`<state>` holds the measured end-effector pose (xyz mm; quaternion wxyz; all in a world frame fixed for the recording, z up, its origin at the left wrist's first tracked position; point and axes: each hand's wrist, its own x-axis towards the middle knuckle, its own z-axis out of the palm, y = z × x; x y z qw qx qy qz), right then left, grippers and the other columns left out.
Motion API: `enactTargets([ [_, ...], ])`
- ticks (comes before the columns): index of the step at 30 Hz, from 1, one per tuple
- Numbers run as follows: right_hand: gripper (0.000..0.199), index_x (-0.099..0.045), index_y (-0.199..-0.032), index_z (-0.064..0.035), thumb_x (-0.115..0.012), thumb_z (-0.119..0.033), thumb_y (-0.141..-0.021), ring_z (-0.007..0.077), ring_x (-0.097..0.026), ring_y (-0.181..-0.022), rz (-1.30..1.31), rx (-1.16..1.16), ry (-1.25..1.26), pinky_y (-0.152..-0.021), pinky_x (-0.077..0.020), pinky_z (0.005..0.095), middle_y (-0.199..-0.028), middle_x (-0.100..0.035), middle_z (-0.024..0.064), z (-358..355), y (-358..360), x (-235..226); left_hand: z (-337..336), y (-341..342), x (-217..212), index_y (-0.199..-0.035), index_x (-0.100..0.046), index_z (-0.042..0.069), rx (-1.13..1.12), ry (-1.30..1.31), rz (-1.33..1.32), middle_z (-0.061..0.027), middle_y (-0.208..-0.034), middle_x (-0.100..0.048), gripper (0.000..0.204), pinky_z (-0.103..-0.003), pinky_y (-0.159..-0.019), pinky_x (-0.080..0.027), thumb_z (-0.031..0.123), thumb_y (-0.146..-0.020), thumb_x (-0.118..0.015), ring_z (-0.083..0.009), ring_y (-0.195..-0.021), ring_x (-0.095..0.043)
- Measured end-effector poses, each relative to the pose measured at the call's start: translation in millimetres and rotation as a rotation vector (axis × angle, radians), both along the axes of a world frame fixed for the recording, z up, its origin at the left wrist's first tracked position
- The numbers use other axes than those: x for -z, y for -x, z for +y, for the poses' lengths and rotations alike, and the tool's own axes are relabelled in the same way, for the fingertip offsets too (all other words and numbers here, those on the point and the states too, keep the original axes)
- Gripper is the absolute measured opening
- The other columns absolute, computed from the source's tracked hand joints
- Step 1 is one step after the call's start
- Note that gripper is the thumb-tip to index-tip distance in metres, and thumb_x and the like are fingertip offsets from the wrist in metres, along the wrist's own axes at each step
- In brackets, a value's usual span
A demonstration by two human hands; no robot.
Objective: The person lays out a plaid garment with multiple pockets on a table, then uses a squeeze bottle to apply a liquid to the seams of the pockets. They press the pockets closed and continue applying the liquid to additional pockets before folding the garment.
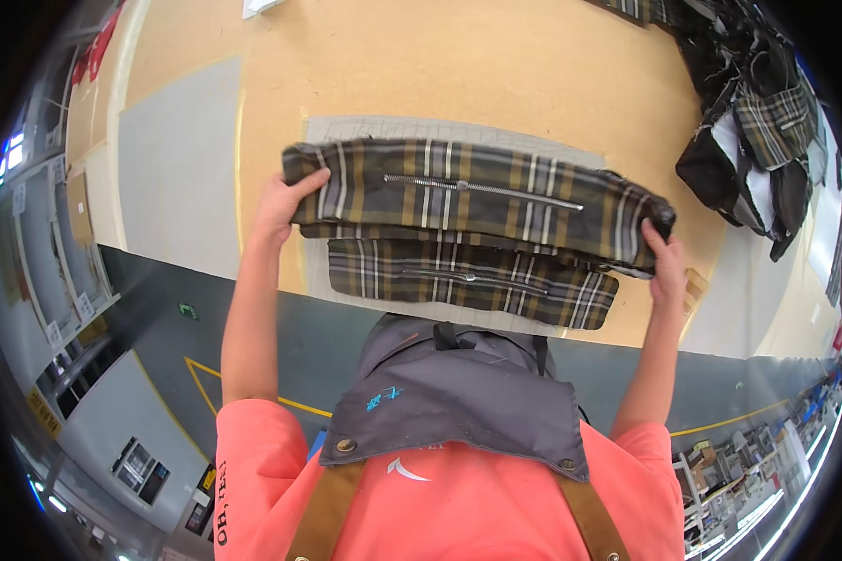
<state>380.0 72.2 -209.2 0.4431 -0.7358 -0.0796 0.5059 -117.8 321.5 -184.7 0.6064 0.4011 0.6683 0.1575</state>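
Observation:
A long plaid fabric panel [496, 220] in dark, olive and white checks stretches between my hands, with a metal zipper [524, 194] set along its middle. My left hand [281, 201] grips its left end, thumb on top and fingers hidden beneath. At the other end, my right hand [664, 262] is closed on the corner. Nearer to me, a second plaid panel [384, 273] of the same pattern, also with a zipper, lies flat on the table and is partly covered by the held one.
The tan table [440, 70] has grey patches [173, 168] edged with yellow tape. A heap of dark and plaid garment pieces [753, 140] lies at the far right. Something white [260, 7] sits at the far edge. My apron [458, 402] is close to the table's near edge.

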Motion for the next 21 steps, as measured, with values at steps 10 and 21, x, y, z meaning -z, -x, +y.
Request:
enactTargets([
  [10, 0.057, -0.05, -0.127, 0.0, -0.072, -0.03, -0.083, 0.0169, -0.057, -0.105, 0.181, 0.071, 0.006, -0.091, -0.0441, 0.0302, -0.118, -0.059, 0.0097, -8.9, 23.7, 30.4, -15.7, 15.6, 69.0, -0.111, -0.06, -0.003, 0.051, -0.027, 0.022, -0.0124, -0.104, -0.066, 0.055, -0.03, -0.081, -0.049, 0.027, -0.071, -0.082, -0.017, -0.092, -0.062],
  [21, 0.042, -0.055, -0.123, 0.0002, -0.067, -0.012, -0.085, 0.0176, -0.059, -0.104, -0.065, -0.007, -0.068, -0.091, -0.0461, 0.0315, -0.115, -0.063, 0.0076, -55.6, 32.6, -44.3, -48.1, 19.9, -9.4, -0.105, -0.063, -0.003, 0.004, -0.124, -0.063, -0.0083, -0.1, -0.066, 0.031, -0.03, -0.08, -0.049, 0.008, -0.078, -0.074, -0.0164, -0.089, -0.063],
])
